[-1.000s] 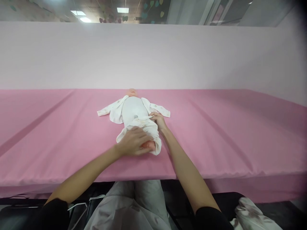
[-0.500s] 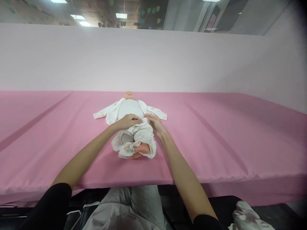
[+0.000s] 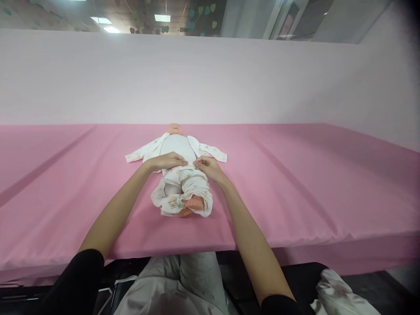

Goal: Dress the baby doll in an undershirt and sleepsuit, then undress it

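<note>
A baby doll (image 3: 177, 146) lies on its back on the pink table (image 3: 295, 183), head away from me, bare feet toward me. It wears an open white printed top with sleeves spread sideways, and white printed trousers (image 3: 183, 192) cover its legs. My left hand (image 3: 166, 161) grips the trousers' waistband at the doll's left hip. My right hand (image 3: 206, 166) pinches the same waistband at the other hip. The two hands sit a little apart across the doll's belly.
A pale pink partition (image 3: 210, 78) rises behind the table. A crumpled white garment (image 3: 341, 295) lies at the bottom right below the table's front edge. My lap in light trousers (image 3: 177, 288) is under the near edge.
My left hand left the doll's feet and moved up to the waistband. The trousers now sit higher on the legs, and both hands hold the waist.
</note>
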Available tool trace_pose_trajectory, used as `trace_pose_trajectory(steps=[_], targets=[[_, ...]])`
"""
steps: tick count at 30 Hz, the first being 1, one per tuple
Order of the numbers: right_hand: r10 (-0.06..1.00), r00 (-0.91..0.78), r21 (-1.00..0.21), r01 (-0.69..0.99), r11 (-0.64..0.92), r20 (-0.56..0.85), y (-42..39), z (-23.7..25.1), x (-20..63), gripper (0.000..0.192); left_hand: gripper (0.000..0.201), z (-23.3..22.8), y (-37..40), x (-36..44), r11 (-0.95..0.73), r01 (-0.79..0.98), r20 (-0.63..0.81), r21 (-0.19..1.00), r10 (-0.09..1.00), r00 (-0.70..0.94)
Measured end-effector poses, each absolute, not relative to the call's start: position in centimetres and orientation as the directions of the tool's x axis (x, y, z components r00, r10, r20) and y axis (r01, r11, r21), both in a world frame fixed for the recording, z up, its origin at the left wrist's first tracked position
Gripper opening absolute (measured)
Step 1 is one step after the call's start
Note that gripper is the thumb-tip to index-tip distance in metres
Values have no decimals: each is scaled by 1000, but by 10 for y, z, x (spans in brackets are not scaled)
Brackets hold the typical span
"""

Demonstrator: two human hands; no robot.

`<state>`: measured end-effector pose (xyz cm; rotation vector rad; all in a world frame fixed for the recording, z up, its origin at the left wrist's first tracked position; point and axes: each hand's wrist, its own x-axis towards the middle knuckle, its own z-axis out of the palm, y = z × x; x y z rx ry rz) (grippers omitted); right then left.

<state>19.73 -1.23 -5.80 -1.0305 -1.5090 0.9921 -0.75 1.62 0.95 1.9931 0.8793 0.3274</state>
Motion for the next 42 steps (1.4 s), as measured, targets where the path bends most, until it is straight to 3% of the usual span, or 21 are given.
trace_pose_trajectory(steps=[6,10,16,23,31,39,42], targets=[[951,-117,-950,91,298,287,-12,-64,193,32,29,12,26,-37,-189,547,-394,816,511,764],[946,-162,-933,185,307,280,-16,-63,189,31,28,7,34,-51,-155,533,-414,832,468,781],[937,-40,-924,157,348,346,-12,-68,189,33,33,4,38,-53,-226,469,-259,854,597,759],[943,108,-946,-38,322,316,-9,-72,183,34,33,-1,40,-49,-304,424,-86,853,719,690],[902,182,-920,49,389,391,0,-81,184,32,31,-5,45,-43,-421,480,99,770,821,563],[901,-3,-885,189,426,433,-5,-63,167,30,30,-3,33,-22,-618,408,321,672,740,591],[918,4,-913,104,395,397,-1,-49,161,30,30,-1,29,-17,-621,373,350,689,736,580]])
